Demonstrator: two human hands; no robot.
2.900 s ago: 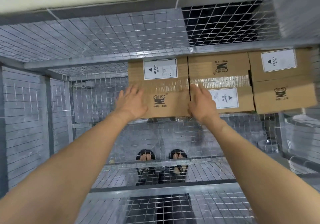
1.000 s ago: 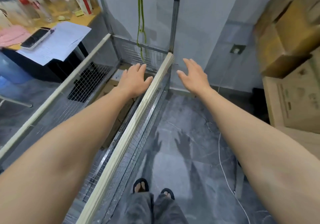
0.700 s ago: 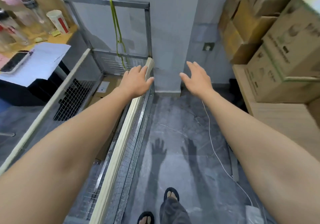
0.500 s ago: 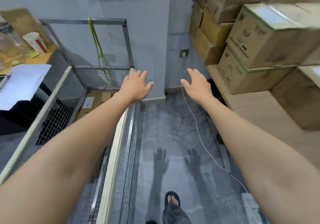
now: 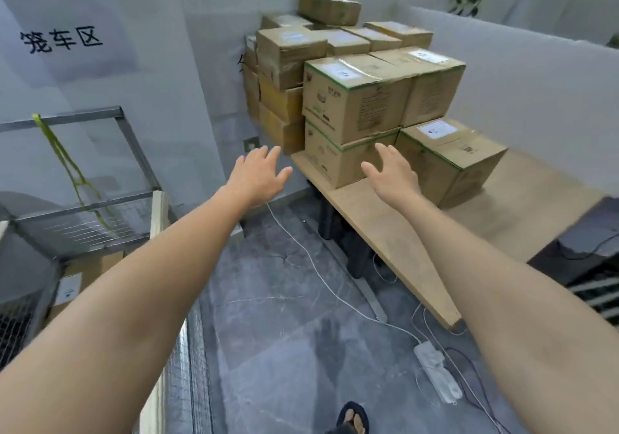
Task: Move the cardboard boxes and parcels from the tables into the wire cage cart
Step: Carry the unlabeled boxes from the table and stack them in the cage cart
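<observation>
Cardboard boxes [image 5: 355, 98] stand stacked on the wooden table [image 5: 378, 226], filling its far end by the wall. Right hand [image 5: 393, 174] hangs over the table's left edge, fingers straight, holding nothing, near the lowest front box [image 5: 338, 162]. Left hand [image 5: 258, 174] is beyond that same edge, over the floor, likewise spread and empty. The hands are apart. Wire cage cart [image 5: 100, 205] stands well left of the table, one labelled box [image 5: 80, 276] inside.

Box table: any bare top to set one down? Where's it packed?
Bare: the near end of the table, from its front corner up to the green-edged boxes, plus the strip right of the single low box. Packed: the far end by the wall, where the box stack leaves no gaps.
</observation>
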